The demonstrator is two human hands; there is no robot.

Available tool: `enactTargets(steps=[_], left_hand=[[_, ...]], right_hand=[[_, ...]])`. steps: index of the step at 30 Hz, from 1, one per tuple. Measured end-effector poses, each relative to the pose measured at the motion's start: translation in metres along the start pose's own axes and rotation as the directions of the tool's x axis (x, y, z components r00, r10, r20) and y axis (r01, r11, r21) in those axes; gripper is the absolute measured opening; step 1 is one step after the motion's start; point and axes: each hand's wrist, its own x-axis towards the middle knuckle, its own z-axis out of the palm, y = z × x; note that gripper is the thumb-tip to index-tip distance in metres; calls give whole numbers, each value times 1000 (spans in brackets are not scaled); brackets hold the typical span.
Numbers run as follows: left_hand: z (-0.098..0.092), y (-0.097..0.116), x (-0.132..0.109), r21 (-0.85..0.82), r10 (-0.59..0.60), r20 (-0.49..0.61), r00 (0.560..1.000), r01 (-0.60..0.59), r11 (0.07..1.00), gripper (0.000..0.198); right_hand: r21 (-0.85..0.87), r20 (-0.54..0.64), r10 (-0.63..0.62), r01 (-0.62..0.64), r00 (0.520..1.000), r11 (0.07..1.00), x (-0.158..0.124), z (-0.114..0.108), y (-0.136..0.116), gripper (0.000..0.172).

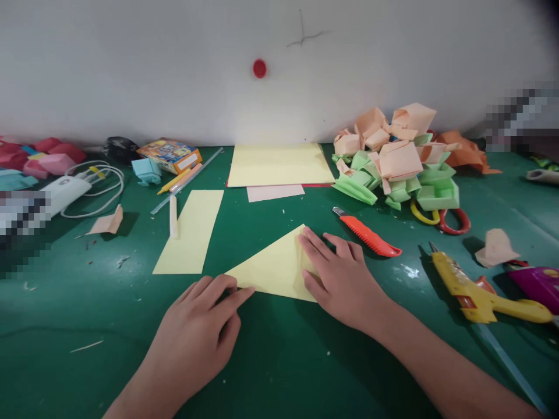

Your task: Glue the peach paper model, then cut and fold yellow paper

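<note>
One pale-yellow paper triangle (273, 266), probably light, suits edge pressing: half-curled left hand (201, 323) at nine o'clock, spread right hand (347, 279) at three, neither gripping.

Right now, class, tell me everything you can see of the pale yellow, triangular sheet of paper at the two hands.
The pale yellow, triangular sheet of paper looks thin, matte and plain, apparently folded over. It lies nearly flat on the green tabletop, one point away from the person, its long near edge slanting slightly. The left hand touches its left corner; the right hand rests fingers at its far point and covers part of its right side.
</note>
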Motion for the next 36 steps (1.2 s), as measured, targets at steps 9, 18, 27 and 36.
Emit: enactTargets(steps=[9, 18, 27, 36], left_hand=[[-9, -18, -4, 69, -180, -31, 983, 182, 981, 36], [-9, -35, -13, 152, -258, -112, 960, 273, 950, 33], [-2, -6, -7, 110, 49, -84, 995, -39, 993, 39], [-1, -4, -7, 144, -134, -45, 990, 139, 980, 38]], right_hand=[[5, -1, 2, -2, 1000, 1000, 0, -2, 0, 61], [8, -5, 5, -5, 1000, 1000, 0, 0, 0, 60], [5, -5, 4, -4, 1000, 1000, 0, -2, -1, 60], [15, -18, -3, 3, 1000, 1000, 0, -1, -1, 60]])
